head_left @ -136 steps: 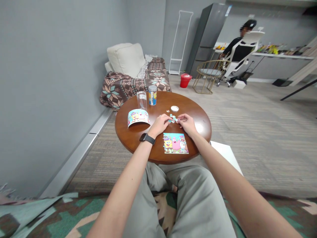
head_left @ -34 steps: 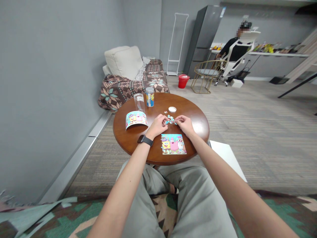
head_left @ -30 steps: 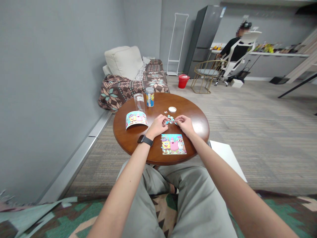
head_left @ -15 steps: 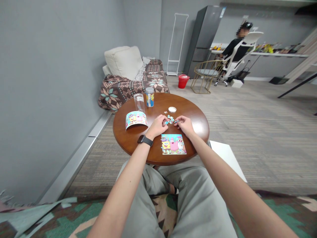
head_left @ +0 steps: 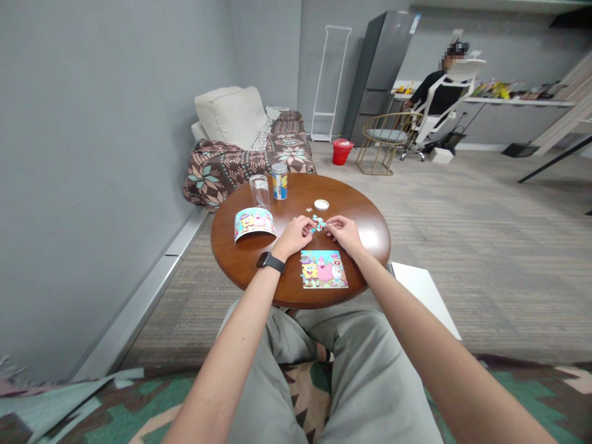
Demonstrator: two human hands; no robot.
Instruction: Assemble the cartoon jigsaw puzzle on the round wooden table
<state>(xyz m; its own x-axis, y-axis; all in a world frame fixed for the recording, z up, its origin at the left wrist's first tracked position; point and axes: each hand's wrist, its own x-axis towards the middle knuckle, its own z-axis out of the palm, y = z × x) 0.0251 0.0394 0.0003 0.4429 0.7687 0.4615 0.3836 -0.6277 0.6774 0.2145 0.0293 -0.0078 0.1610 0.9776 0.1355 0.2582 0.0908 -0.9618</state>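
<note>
Light-blue jigsaw puzzle pieces (head_left: 319, 219) lie in a loose pile on the round wooden table (head_left: 365, 209). At the left side of the pile is my left hand (head_left: 297, 234), its fingers curled together on a puzzle piece by the fingertips. My right hand (head_left: 344, 234) faces it from the right, thumb and fingers pinched on a small puzzle piece that they mostly hide. Closer to me, below both hands, a square cartoon picture (head_left: 324, 269) lies flat. A curved cartoon sheet (head_left: 255, 222) stands on the table to the left.
Behind the curved sheet stand a clear cylinder (head_left: 260, 192) and a cartoon-labelled can (head_left: 279, 181). A round lid (head_left: 321, 205) lies beyond the pieces. Farther off are a red bin (head_left: 342, 152), a gold-framed chair (head_left: 386, 135) and a seated person (head_left: 435, 92).
My right hand has shifted slightly left, and its fingertips are nearer to my left hand's. The seated person and the white office chair have moved slightly left.
</note>
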